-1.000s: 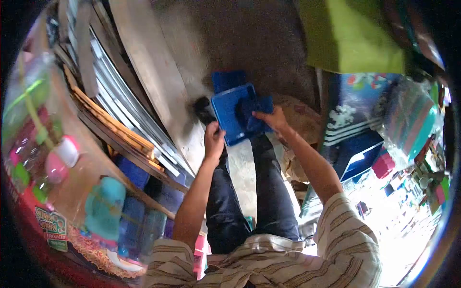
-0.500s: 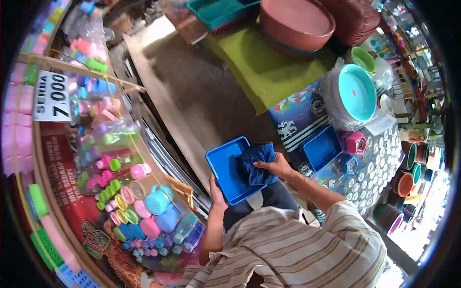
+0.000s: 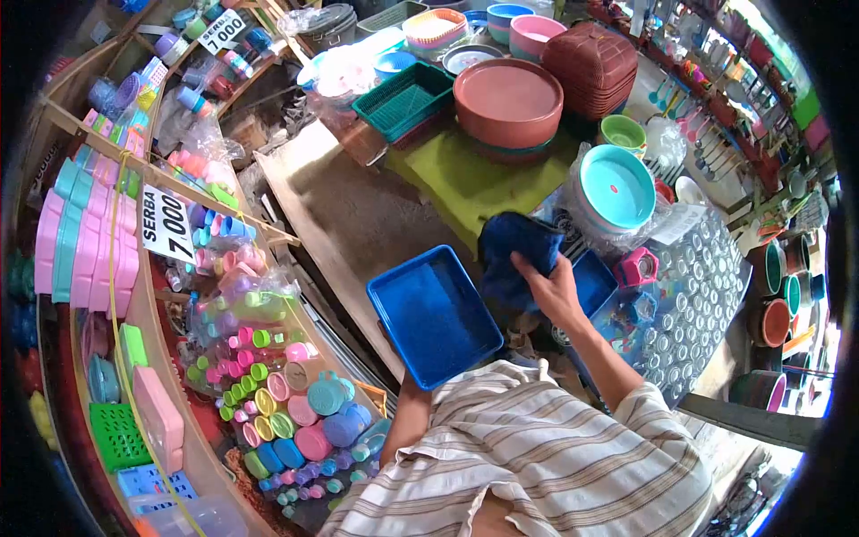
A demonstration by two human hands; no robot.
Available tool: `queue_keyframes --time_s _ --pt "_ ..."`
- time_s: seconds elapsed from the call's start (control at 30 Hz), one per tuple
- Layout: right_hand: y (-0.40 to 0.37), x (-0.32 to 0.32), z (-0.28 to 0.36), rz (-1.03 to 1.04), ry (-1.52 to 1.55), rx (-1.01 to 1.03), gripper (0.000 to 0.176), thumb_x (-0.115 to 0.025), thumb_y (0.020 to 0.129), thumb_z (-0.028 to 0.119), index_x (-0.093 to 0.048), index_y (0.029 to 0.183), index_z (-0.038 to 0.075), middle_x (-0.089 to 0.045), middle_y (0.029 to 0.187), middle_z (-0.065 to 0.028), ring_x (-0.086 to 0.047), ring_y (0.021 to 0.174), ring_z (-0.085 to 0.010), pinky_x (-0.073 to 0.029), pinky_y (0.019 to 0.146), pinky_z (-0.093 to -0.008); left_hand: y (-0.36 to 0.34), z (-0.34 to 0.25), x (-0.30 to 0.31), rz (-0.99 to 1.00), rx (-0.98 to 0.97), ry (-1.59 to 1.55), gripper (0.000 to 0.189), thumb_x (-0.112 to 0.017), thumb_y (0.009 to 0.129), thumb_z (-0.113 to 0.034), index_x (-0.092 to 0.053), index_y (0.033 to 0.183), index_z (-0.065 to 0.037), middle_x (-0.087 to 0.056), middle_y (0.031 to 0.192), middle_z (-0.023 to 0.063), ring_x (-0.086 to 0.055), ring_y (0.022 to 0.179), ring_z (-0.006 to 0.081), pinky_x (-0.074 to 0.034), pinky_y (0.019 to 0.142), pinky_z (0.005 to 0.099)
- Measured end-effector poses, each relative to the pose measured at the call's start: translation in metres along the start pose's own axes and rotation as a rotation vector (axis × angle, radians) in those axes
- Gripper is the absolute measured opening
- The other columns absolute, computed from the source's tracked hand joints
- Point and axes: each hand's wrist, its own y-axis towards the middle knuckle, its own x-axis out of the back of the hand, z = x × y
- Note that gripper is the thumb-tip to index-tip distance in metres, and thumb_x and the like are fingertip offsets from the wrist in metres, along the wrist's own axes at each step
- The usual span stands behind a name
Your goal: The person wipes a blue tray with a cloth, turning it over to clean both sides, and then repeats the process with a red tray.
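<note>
A blue rectangular tray is held up in front of the striped shirt, its inside facing the camera. My left hand is hidden behind the tray's lower left side; only the forearm shows below it. My right hand grips a dark blue cloth, which hangs in the air to the right of the tray, apart from it. Beyond the cloth, a second blue tray lies on the patterned table cover, partly hidden by my right hand and the cloth.
Shelves of colourful plastic cups stand at the left, near a price sign. Brown tubs, a green basket and turquoise basins stand ahead and right. Glass jars cover the right table.
My right hand has lifted the cloth off the tray and moved it up and right. The tray has turned more toward the camera. The view has shifted, showing more of the shelves.
</note>
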Motion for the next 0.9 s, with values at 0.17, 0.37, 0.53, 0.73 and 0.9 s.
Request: queue_keyframes --time_s 0.17,0.37,0.53,0.73,0.9 --pt "-0.004 -0.04 -0.001 -0.032 -0.413 0.256 0.047 -0.077 0.094 0.007 -0.067 0.141 0.008 -0.074 0.129 -0.0187 -0.069 0.118 -0.0313 -0.052 0.107 -0.0418 0.061 -0.02 -0.049 0.144 -0.016 0.045 0.085 -0.051 0.104 -0.071 -0.047 0.16 -0.007 -0.058 0.155 0.016 -0.06 0.135 0.0366 -0.049 0.117 0.0526" --pt "-0.038 -0.087 0.026 0.092 -0.638 0.615 0.096 -0.072 0.07 -0.007 -0.05 0.161 0.015 -0.043 0.171 -0.0128 -0.027 0.161 -0.0474 -0.017 0.131 -0.0663 0.084 -0.019 -0.073 0.243 -0.01 0.078 0.086 -0.05 0.104 -0.072 -0.046 0.16 -0.007 -0.057 0.156 0.0162 -0.059 0.137 0.0365 -0.048 0.118 0.0526" --pt "-0.067 -0.113 0.031 0.337 -0.605 0.803 0.103 -0.079 0.066 0.003 -0.048 0.163 0.017 -0.04 0.173 -0.0093 -0.026 0.163 -0.0428 -0.014 0.131 -0.0665 0.081 -0.014 -0.073 0.265 0.028 0.08 0.086 -0.05 0.103 -0.072 -0.046 0.161 -0.007 -0.056 0.157 0.0163 -0.058 0.138 0.0364 -0.047 0.119 0.0526" --pt "-0.057 -0.09 0.044 0.186 -0.764 0.749 0.104 -0.079 0.063 0.02 -0.051 0.163 0.023 -0.036 0.173 -0.0186 -0.044 0.149 -0.0402 -0.031 0.117 -0.057 0.076 -0.009 -0.072 0.281 0.053 0.059 0.087 -0.049 0.103 -0.072 -0.045 0.161 -0.008 -0.055 0.158 0.0165 -0.057 0.139 0.0363 -0.046 0.119 0.0525" --pt "-0.045 -0.086 0.052 0.168 -0.765 0.696 0.106 -0.076 0.064 0.016 -0.047 0.165 0.027 -0.029 0.176 -0.0196 -0.03 0.159 -0.0465 -0.023 0.125 -0.0625 0.071 0.0 -0.069 0.293 0.068 0.053 0.088 -0.048 0.103 -0.072 -0.044 0.162 -0.008 -0.054 0.159 0.0166 -0.056 0.14 0.0362 -0.045 0.12 0.0525"
